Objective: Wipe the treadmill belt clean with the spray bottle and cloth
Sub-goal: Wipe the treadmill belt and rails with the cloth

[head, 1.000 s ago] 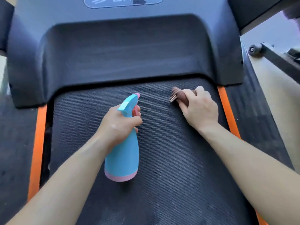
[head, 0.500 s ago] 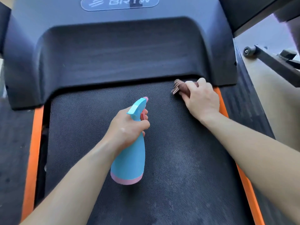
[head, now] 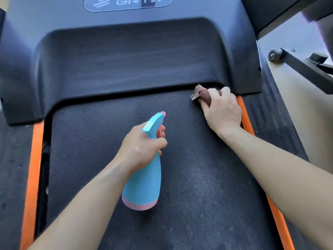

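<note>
Spray bottle (head: 144, 181) gripped at the neck by the left hand (head: 142, 147), cloth (head: 201, 94) clutched by the right hand (head: 223, 110) on the belt (head: 198, 177); just beyond that grip it could be snagged under the hood (head: 126, 69)

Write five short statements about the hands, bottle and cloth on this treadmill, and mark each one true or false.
1. The left hand grips the spray bottle. True.
2. The bottle is green with a white base. False: it is blue with a pink base.
3. The right hand holds the cloth on the belt near its far right corner. True.
4. The cloth is white. False: it is brown.
5. Blue bands run beside the belt. False: the strips there are orange.
</note>
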